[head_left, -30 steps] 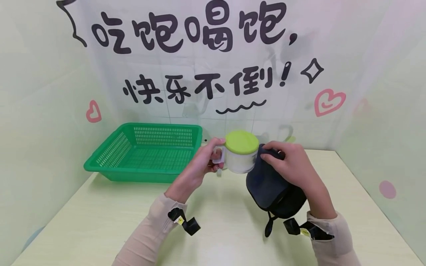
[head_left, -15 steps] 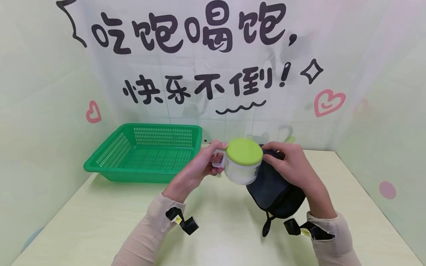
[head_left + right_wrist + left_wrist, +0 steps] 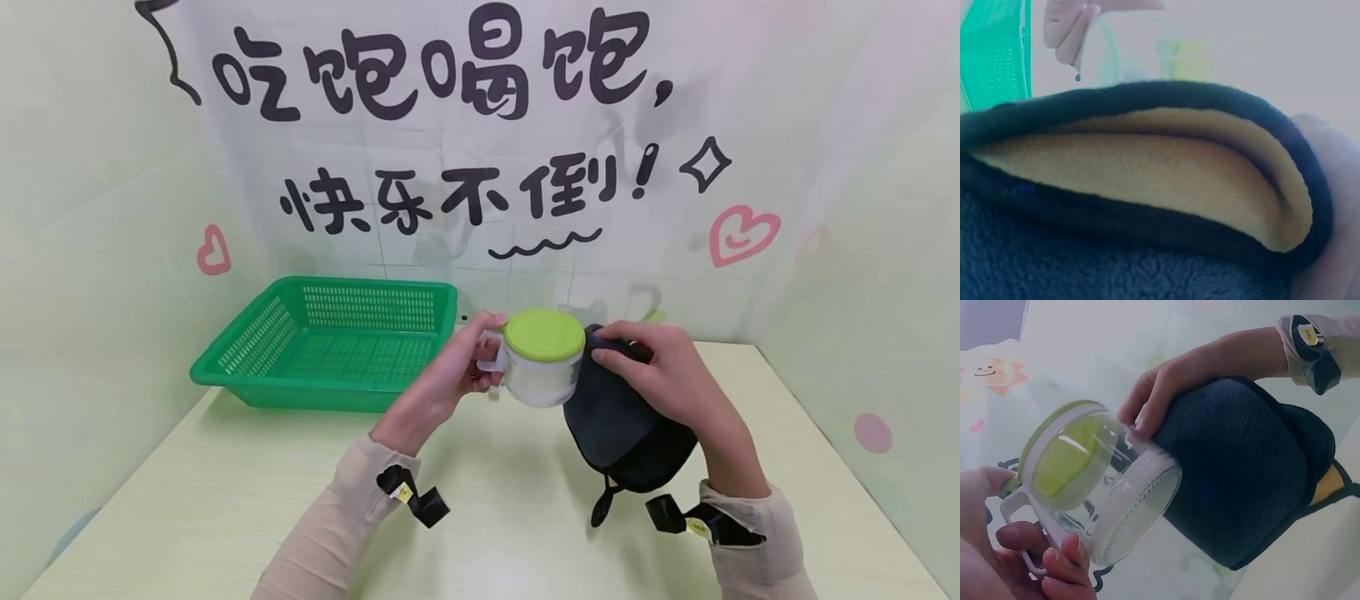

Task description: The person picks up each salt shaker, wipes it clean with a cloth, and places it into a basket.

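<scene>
My left hand [image 3: 463,357] grips the white handle of a clear glass seasoning jar [image 3: 542,382] with a lime-green lid [image 3: 545,335]. The jar is held over the table, its glass base showing in the left wrist view. My right hand [image 3: 667,367] pinches the upper edge of a dark blue, fleecy fabric item [image 3: 611,421] with black trim and a black cord loop [image 3: 602,506]. Its tan lining [image 3: 1135,172] shows through the opening in the right wrist view; its exact kind I cannot tell. In the head view the jar's right side lies close beside the fabric.
A green plastic basket [image 3: 322,387] with perforated walls stands at the back left of the pale wooden table [image 3: 495,517]. Behind hangs a white sheet [image 3: 435,150] with black lettering. Wrist-worn black cameras sit on both sleeves.
The jar dipped toward me, then rose partway back, and now sits slightly lower than at first. My right hand and the fabric item have shifted a little to the right.
</scene>
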Motion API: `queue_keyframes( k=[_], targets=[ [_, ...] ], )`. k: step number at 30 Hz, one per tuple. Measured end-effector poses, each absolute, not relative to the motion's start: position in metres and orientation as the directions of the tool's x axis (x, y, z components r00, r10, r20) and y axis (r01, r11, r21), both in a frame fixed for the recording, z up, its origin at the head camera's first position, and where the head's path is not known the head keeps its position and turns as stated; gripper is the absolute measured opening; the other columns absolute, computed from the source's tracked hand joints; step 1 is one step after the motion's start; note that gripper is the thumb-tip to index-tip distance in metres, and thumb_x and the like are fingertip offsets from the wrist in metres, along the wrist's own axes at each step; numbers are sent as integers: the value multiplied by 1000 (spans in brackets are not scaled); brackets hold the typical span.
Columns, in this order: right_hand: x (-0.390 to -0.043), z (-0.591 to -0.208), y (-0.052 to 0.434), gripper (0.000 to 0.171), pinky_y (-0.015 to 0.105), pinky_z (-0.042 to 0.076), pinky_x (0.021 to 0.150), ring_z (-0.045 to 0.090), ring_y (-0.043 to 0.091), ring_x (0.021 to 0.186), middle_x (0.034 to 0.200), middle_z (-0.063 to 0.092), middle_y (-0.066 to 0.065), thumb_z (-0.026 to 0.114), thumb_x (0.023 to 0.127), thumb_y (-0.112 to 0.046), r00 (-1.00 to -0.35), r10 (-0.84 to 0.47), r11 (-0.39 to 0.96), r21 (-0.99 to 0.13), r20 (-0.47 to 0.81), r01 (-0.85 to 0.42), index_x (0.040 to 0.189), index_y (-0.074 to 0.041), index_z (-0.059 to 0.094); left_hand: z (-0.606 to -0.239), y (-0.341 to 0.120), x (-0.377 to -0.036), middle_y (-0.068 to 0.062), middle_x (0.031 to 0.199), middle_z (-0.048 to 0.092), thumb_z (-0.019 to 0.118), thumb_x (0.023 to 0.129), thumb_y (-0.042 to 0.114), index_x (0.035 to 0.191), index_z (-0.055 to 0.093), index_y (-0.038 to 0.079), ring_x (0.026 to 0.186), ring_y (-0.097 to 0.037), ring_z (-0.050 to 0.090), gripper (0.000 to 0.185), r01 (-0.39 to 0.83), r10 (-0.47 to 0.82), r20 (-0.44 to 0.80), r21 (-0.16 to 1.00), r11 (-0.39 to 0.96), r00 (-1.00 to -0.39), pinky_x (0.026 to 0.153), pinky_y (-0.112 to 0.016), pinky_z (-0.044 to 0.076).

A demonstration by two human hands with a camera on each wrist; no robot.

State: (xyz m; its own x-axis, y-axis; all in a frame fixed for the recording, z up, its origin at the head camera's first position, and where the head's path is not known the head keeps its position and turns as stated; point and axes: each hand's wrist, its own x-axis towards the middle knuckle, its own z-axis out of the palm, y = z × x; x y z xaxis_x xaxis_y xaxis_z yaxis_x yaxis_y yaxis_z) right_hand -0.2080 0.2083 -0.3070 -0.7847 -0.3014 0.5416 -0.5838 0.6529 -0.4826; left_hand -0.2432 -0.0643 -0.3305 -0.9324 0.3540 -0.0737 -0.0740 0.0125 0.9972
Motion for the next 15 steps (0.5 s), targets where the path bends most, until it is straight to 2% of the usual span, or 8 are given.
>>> queue_keyframes(
  k=[5, 15],
  targets=[
    [-205, -305, 210, 15, 12, 49, 81, 65, 4, 87, 101, 79, 2, 76, 92, -14, -782, -314, 644, -485, 538, -592, 107, -16, 79, -332, -63, -246, 0, 61, 51, 50, 92, 56, 57, 34, 15, 58, -15, 45, 57, -74, 336, -75, 997, 18, -939, 61, -27, 35],
    [-205, -303, 209, 14, 13, 50, 79, 64, 5, 85, 99, 78, 2, 76, 93, -13, -784, -312, 618, -512, 537, -597, 106, -16, 79, -331, -65, -245, 2, 56, 47, 48, 91, 55, 58, 26, 16, 52, -14, 37, 57, -55, 414, -55, 998, 14, -909, 57, -28, 29]
  ],
)
